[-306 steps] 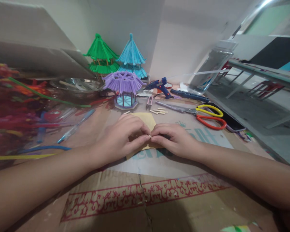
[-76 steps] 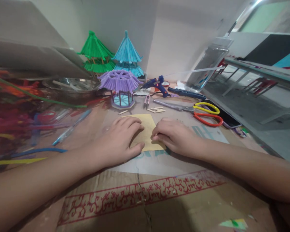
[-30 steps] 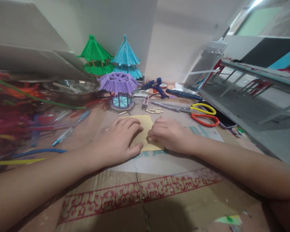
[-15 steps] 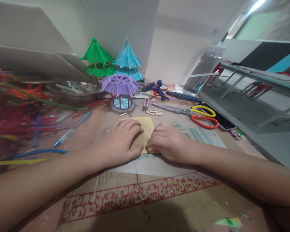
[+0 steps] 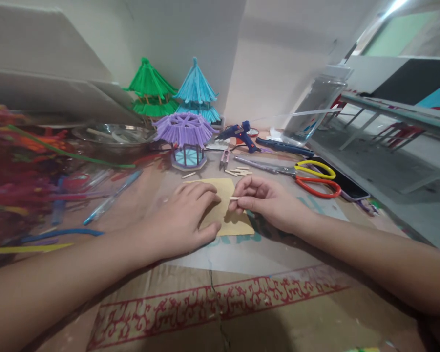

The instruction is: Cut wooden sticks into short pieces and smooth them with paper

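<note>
A small yellow sheet of paper (image 5: 225, 215) lies on the work surface in front of me. My left hand (image 5: 190, 215) rests on its left part, fingers spread and slightly curved. Just above the sheet's right side, my right hand (image 5: 258, 200) pinches a short wooden stick (image 5: 234, 198) between thumb and fingers, its tip pointing left. Beyond the hands lie several more short wooden sticks (image 5: 239, 171), with a single stick (image 5: 189, 175) apart to the left. A purple pavilion model (image 5: 185, 139) with a blue floor stands behind the sheet.
Green (image 5: 148, 85) and blue (image 5: 196, 88) tiered-roof models stand at the back. A glue gun (image 5: 240, 134), pink snips (image 5: 224, 159), scissors (image 5: 317, 178), a phone (image 5: 351, 186) and a clear jar (image 5: 317, 107) are to the right. Left are a metal bowl (image 5: 112, 142) and pens (image 5: 112, 198).
My right hand has lifted and turned on the sheet, uncovering its right side and showing the pinched stick. The left hand stays on the paper. The view has shifted slightly.
</note>
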{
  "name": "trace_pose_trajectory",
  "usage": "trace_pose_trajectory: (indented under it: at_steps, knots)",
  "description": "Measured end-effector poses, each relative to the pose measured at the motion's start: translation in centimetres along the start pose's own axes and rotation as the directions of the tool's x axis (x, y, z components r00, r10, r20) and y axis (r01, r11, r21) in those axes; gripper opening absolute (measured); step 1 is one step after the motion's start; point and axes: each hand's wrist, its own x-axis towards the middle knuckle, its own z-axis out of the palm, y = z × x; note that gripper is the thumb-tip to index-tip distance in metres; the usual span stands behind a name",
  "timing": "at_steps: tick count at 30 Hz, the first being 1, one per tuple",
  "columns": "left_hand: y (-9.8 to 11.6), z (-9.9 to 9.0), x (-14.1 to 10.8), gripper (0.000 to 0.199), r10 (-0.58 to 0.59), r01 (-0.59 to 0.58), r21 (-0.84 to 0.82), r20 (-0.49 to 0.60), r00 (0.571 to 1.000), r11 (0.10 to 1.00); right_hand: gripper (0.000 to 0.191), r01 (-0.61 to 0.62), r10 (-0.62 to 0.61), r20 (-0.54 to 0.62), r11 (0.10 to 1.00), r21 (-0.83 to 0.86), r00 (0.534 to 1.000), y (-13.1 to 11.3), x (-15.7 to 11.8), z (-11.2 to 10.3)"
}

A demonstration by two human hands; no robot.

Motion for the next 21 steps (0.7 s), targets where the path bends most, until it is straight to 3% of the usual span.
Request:
trace_pose_trajectory:
  at_steps: [7, 21]
  knots:
    - [0.08, -0.06, -0.03, 0.039, -0.010, 0.010, -0.025, -0.005, 1.000, 1.000, 0.017, 0.001, -0.004, 0.051, 0.998, 0.060, 0.999, -0.32, -0.54, 0.47]
    - [0.05, -0.12, -0.13, 0.041, -0.009, 0.009, -0.037, -0.003, 1.000, 0.999, 0.033, -0.081, 0.024, 0.239, 0.970, 0.231, 0.971, 0.57, -0.81, 0.47]
